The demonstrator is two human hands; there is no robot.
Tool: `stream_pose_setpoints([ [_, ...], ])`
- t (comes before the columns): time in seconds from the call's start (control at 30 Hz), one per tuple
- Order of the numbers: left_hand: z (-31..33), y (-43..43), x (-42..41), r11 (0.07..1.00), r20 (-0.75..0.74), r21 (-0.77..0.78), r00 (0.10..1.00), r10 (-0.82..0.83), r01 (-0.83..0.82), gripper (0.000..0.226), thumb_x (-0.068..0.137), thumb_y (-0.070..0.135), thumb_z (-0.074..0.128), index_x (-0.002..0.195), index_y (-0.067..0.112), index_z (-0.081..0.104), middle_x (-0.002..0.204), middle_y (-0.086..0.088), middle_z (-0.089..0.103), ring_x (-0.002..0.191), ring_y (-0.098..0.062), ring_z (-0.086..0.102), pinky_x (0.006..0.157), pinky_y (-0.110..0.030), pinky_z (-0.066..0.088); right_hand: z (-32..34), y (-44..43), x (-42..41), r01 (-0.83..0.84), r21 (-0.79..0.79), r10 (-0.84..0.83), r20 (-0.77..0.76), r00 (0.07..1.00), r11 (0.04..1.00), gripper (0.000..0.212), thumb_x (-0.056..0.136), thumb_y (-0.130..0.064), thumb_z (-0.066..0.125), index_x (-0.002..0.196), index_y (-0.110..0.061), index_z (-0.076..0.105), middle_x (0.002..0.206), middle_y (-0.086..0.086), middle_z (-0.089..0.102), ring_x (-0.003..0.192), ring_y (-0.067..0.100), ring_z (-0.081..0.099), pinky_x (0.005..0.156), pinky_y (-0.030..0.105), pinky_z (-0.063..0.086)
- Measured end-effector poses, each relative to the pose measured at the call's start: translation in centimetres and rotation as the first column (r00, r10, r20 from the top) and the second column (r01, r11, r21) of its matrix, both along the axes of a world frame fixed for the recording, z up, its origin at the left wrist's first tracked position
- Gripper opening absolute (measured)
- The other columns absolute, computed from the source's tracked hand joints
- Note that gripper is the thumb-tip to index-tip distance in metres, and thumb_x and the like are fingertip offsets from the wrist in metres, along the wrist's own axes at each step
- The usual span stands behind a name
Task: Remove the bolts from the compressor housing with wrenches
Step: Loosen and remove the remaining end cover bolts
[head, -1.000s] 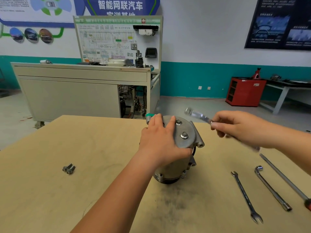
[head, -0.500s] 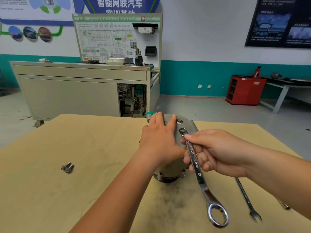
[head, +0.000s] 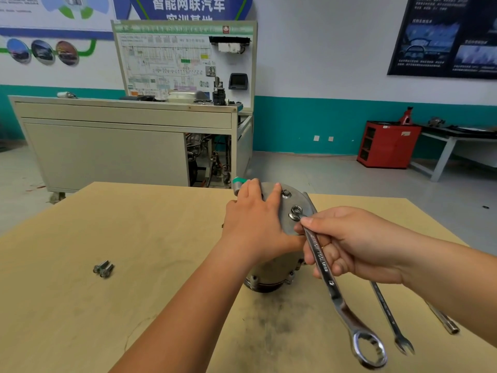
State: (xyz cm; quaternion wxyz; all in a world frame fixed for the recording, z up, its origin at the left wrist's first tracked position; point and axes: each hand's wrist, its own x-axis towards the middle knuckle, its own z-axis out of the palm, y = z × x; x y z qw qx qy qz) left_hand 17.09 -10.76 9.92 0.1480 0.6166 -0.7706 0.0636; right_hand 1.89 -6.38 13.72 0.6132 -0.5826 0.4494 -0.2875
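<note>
The metal compressor housing (head: 271, 267) stands upright in the middle of the wooden table (head: 80, 305). My left hand (head: 255, 224) lies over its top plate and grips it on the left side. My right hand (head: 347, 243) holds a shiny combination wrench (head: 333, 289) by the shaft. The wrench's far end sits over a bolt (head: 296, 212) on the top plate, and its large ring end hangs toward me. A second bolt (head: 286, 194) shows farther back on the plate. Two loose bolts (head: 103, 269) lie on the table at the left.
A thinner open-end wrench (head: 390, 316) and a socket bar (head: 443, 321) lie on the table under my right forearm. A grey training bench (head: 121, 141) stands beyond the table, a red cabinet (head: 387, 144) at the back right.
My right hand swung the wrench in from the upper right and down onto the top plate. Since half a second ago its far end has settled over the nearer bolt. My left hand has stayed put.
</note>
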Motion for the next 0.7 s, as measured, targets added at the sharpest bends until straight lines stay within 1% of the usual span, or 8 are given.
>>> stream_pose_setpoints([
  [0.1, -0.1, 0.0, 0.0, 1.0, -0.013, -0.013, 1.0, 0.005, -0.005, 0.107, 0.065, 0.084, 0.032, 0.152, 0.024, 0.012, 0.152, -0.012, 0.015, 0.142, -0.029, 0.012, 0.105, -0.041, 0.031, 0.3, -0.5, -0.5, -0.048, -0.015, 0.047, -0.075, 0.996, 0.999, 0.022, 0.098, -0.021, 0.04, 0.096, -0.003, 0.053, 0.052, 0.011, 0.062, 0.037, 0.015, 0.058, 0.033, 0.016, 0.043],
  [0.2, -0.3, 0.0, 0.1, 0.999, -0.017, -0.04, 1.0, 0.02, -0.021, 0.107, 0.066, 0.088, 0.028, 0.152, 0.025, 0.014, 0.152, -0.012, 0.017, 0.142, -0.029, 0.012, 0.105, -0.041, 0.032, 1.3, -1.1, -1.4, -0.125, 0.002, 0.122, -0.239, 0.963, 0.992, 0.025, 0.096, -0.025, 0.041, 0.097, -0.005, 0.057, 0.054, 0.008, 0.062, 0.035, 0.011, 0.055, 0.039, 0.02, 0.046],
  [0.27, -0.5, -0.1, 0.2, 0.998, -0.021, -0.059, 1.0, 0.017, -0.019, 0.103, 0.07, 0.086, 0.035, 0.152, 0.025, 0.014, 0.152, -0.013, 0.018, 0.142, -0.029, 0.013, 0.105, -0.041, 0.033, 2.2, -1.4, -1.9, -0.129, 0.001, 0.123, -0.309, 0.943, 0.992, 0.027, 0.096, -0.026, 0.042, 0.096, -0.005, 0.059, 0.052, 0.006, 0.059, 0.034, 0.01, 0.052, 0.039, 0.02, 0.046],
  [0.37, -0.6, -0.2, 0.4, 0.998, -0.028, -0.065, 1.0, 0.008, -0.01, 0.1, 0.073, 0.08, 0.042, 0.151, 0.025, 0.014, 0.153, -0.013, 0.017, 0.142, -0.03, 0.013, 0.105, -0.042, 0.032, 2.7, -1.6, -2.0, -0.07, -0.052, 0.051, -0.297, 0.954, 0.996, 0.027, 0.096, -0.024, 0.044, 0.092, -0.003, 0.061, 0.045, 0.003, 0.052, 0.031, 0.009, 0.045, 0.032, 0.016, 0.038],
  [0.43, -0.6, -0.2, 0.4, 0.998, -0.032, -0.06, 0.999, 0.018, -0.02, 0.1, 0.073, 0.08, 0.041, 0.151, 0.025, 0.013, 0.152, -0.013, 0.016, 0.142, -0.031, 0.013, 0.105, -0.042, 0.033, 2.4, -1.3, -1.6, -0.05, -0.086, 0.023, -0.293, 0.956, 0.995, 0.027, 0.097, -0.024, 0.044, 0.091, -0.003, 0.06, 0.045, 0.003, 0.053, 0.032, 0.009, 0.047, 0.032, 0.016, 0.037],
  [0.5, -0.5, 0.0, 0.3, 0.998, -0.032, -0.053, 0.999, 0.031, -0.033, 0.104, 0.069, 0.084, 0.034, 0.152, 0.025, 0.012, 0.152, -0.013, 0.016, 0.142, -0.03, 0.013, 0.104, -0.042, 0.033, 1.6, -0.9, -0.9, -0.055, -0.095, 0.025, -0.293, 0.956, 0.994, 0.027, 0.098, -0.025, 0.042, 0.091, -0.005, 0.058, 0.046, 0.004, 0.057, 0.034, 0.011, 0.052, 0.034, 0.016, 0.04],
  [0.6, -0.4, 0.1, 0.1, 0.998, -0.047, -0.052, 0.998, 0.032, -0.035, 0.107, 0.06, 0.079, 0.021, 0.152, 0.024, 0.013, 0.152, -0.013, 0.017, 0.142, -0.03, 0.012, 0.104, -0.042, 0.033, 1.2, -0.7, -0.3, -0.076, -0.079, 0.052, -0.276, 0.96, 0.994, 0.028, 0.099, -0.027, 0.04, 0.094, -0.004, 0.056, 0.049, 0.006, 0.06, 0.035, 0.011, 0.055, 0.038, 0.018, 0.043],
  [0.7, -0.4, 0.1, 0.5, 0.999, -0.054, -0.052, 0.999, 0.01, -0.013, 0.105, 0.065, 0.084, 0.03, 0.151, 0.026, 0.014, 0.152, -0.012, 0.017, 0.142, -0.029, 0.012, 0.105, -0.042, 0.032, 1.8, -1.0, -0.7, -0.073, -0.066, 0.053, -0.268, 0.962, 0.995, 0.028, 0.098, -0.026, 0.042, 0.093, -0.004, 0.057, 0.048, 0.006, 0.056, 0.033, 0.011, 0.051, 0.034, 0.017, 0.04],
])
